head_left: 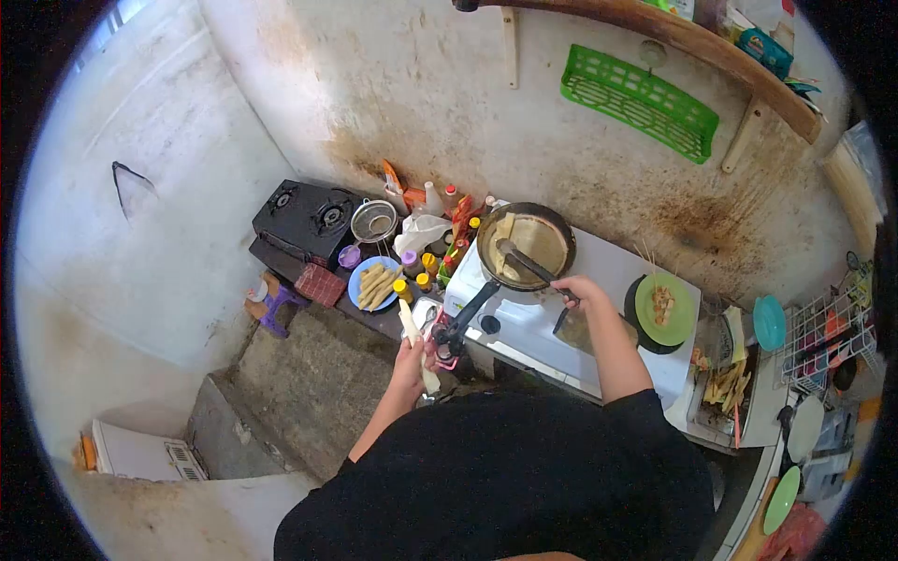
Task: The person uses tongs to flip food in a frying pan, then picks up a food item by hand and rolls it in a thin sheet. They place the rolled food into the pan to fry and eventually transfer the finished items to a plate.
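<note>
My left hand [409, 365] is closed around a long pale roll [410, 321], which sticks out above and below the fingers. The hand is in front of the stove, left of the pan handle [470, 313]. My right hand [580, 292] grips the handle of a dark spatula [531, 265]. The spatula's far end reaches into a frying pan [566, 224] on the white stove. Pale rolls [505, 229] lie in oil at the pan's left side. A blue plate [356, 297] left of the stove holds several similar rolls [378, 283].
On the white stove [599, 248], a green plate [685, 304] bears food scraps and thin sticks. Bottles and jars [412, 264] crowd the counter beside a sieve [374, 221] and a black two-burner stove [304, 217]. A dish rack [823, 341] stands at the right.
</note>
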### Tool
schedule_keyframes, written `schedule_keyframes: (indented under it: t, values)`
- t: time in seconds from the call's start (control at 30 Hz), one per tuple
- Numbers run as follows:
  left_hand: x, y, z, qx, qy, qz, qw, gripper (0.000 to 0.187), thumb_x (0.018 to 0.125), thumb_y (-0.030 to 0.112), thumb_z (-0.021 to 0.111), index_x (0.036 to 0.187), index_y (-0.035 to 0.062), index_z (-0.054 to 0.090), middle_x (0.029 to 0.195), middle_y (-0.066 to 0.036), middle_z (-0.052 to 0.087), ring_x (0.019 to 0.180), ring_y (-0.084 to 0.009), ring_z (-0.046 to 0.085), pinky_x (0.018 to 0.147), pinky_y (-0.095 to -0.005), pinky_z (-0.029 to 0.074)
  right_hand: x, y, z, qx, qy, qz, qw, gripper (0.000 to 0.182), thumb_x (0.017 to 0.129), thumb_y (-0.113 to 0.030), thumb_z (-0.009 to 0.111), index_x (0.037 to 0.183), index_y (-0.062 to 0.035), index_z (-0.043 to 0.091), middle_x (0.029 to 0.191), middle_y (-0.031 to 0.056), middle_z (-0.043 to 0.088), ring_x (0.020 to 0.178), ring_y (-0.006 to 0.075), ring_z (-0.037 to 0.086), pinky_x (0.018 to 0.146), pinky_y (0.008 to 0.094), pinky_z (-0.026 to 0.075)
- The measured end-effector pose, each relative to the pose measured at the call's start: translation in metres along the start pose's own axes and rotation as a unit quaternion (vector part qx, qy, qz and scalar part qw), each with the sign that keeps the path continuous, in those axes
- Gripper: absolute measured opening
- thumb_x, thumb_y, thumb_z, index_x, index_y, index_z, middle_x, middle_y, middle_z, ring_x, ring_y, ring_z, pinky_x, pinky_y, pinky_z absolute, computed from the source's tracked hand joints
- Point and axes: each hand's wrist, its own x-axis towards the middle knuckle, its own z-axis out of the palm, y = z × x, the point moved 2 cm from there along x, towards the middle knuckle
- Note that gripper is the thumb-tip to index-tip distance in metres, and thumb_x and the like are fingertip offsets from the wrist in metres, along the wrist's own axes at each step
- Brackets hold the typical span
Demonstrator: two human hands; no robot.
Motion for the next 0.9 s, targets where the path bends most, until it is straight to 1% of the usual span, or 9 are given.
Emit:
schedule_keyframes:
  t: [0.13,0.23,0.33,0.43,0.47,0.57,0.6,0.77,0.9]
  values:
    - [-0.003,0.0,-0.006,0.018,0.024,-0.003,1.0,0.02,0.089,0.024,0.039,0.105,0.0124,0.036,0.07,0.0,0.04,0.048,-0.0078,0.034,0.044,-0.0227,0.035,-0.016,0.008,0.007,-0.063,0.074,-0.101,0.99,0.038,0.07,-0.011,0.064,0.103,0.0037,0.052,0.056,0.0036,0.044,0.041,0.0099,0.038,0.033,0.0237,0.026]
    - [-0.003,0.0,-0.01,0.007,0.029,-0.007,1.0,0.018,0.089,0.023,0.038,0.104,0.0126,0.036,0.071,0.001,0.04,0.048,-0.0077,0.034,0.044,-0.0228,0.035,-0.009,0.025,-0.003,-0.07,0.06,-0.124,0.988,0.05,0.067,-0.009,0.066,0.113,0.0009,0.049,0.057,0.0035,0.046,0.045,0.0134,0.043,0.041,0.0274,0.035]
    - [-0.006,0.003,-0.008,-0.005,0.031,-0.008,0.999,0.017,0.089,0.022,0.038,0.104,0.013,0.037,0.071,0.001,0.041,0.047,-0.0077,0.034,0.044,-0.023,0.035,0.018,0.059,-0.012,-0.088,0.1,-0.294,0.946,0.047,0.063,-0.011,0.069,0.107,-0.0005,0.053,0.066,0.0063,0.052,0.059,0.0182,0.051,0.057,0.0298,0.043]
    - [-0.003,0.002,-0.009,0.009,0.03,-0.009,0.999,0.017,0.089,0.023,0.039,0.103,0.0133,0.038,0.071,0.001,0.041,0.047,-0.0077,0.034,0.045,-0.023,0.034,-0.002,0.072,-0.011,-0.195,0.198,-0.306,0.911,0.048,0.06,-0.013,0.071,0.103,0.0006,0.055,0.079,0.0093,0.057,0.076,0.0212,0.055,0.072,0.0302,0.042]
    - [0.001,-0.001,-0.011,0.013,0.028,-0.008,0.999,0.017,0.089,0.023,0.039,0.103,0.0134,0.038,0.071,0.001,0.041,0.048,-0.0076,0.034,0.045,-0.0229,0.034,-0.015,0.071,-0.007,-0.245,0.21,-0.34,0.883,0.049,0.059,-0.014,0.071,0.103,0.0009,0.054,0.092,0.0126,0.056,0.085,0.0236,0.054,0.077,0.0315,0.041]
    - [0.006,-0.005,-0.01,0.018,0.006,-0.004,1.0,0.018,0.088,0.024,0.041,0.103,0.0133,0.038,0.071,0.001,0.042,0.048,-0.0075,0.035,0.044,-0.0224,0.034,-0.007,0.093,-0.009,-0.243,0.242,-0.422,0.839,0.05,0.059,-0.013,0.07,0.105,0.0001,0.053,0.096,0.0141,0.054,0.091,0.0261,0.052,0.082,0.0322,0.039]
    - [0.007,-0.005,-0.009,0.014,-0.006,-0.004,1.0,0.018,0.088,0.024,0.042,0.102,0.0133,0.038,0.071,0.001,0.042,0.048,-0.0075,0.035,0.044,-0.0224,0.034,-0.017,0.095,-0.006,-0.273,0.264,-0.411,0.829,0.051,0.06,-0.013,0.069,0.107,-0.0008,0.052,0.101,0.0154,0.052,0.095,0.0276,0.05,0.085,0.0325,0.037]
    - [0.011,-0.005,-0.002,0.009,-0.013,-0.003,1.0,0.009,0.088,0.021,0.042,0.092,0.0129,0.04,0.069,0.001,0.042,0.045,-0.0077,0.036,0.042,-0.0231,0.035,-0.03,0.112,-0.017,-0.251,0.242,-0.411,0.843,0.051,0.06,-0.011,0.068,0.107,0.0008,0.05,0.102,0.0148,0.051,0.097,0.0258,0.049,0.086,0.0315,0.037]
    - [0.014,-0.003,0.003,0.028,-0.008,-0.009,1.0,0.008,0.088,0.019,0.042,0.092,0.0127,0.04,0.068,0.001,0.043,0.045,-0.0077,0.035,0.041,-0.0227,0.034,-0.049,0.118,-0.022,-0.247,0.24,-0.386,0.856,0.053,0.061,-0.009,0.067,0.109,0.002,0.049,0.103,0.0143,0.05,0.098,0.0242,0.049,0.086,0.0302,0.036]
